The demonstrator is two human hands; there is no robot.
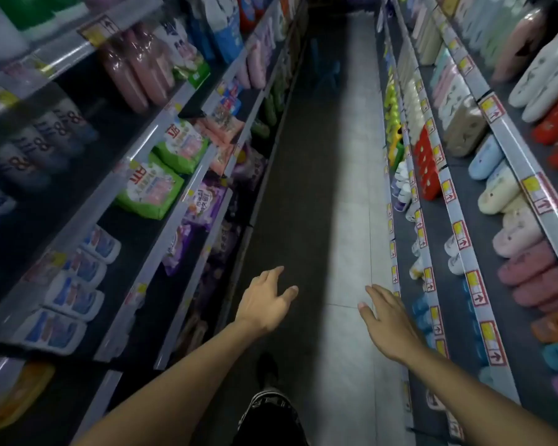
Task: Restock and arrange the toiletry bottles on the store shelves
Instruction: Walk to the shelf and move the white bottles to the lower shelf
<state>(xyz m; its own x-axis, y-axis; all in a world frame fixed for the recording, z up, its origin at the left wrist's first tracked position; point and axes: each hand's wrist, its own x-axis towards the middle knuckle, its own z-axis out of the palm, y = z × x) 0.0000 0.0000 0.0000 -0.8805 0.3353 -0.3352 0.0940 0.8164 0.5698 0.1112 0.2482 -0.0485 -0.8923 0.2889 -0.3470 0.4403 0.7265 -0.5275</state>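
White bottles point(78, 284) lower left, lying flat on shelf | left hand point(264, 304) nearer | both grips loose, empty | right hand point(388, 320) by right shelf point(432, 284)

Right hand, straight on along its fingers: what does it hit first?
Probably nothing soon. The open right hand points up the aisle over the pale tiled floor, close beside the grey right-hand shelf edge with yellow price tags. If it drifts right, that edge comes first; depth is unclear.
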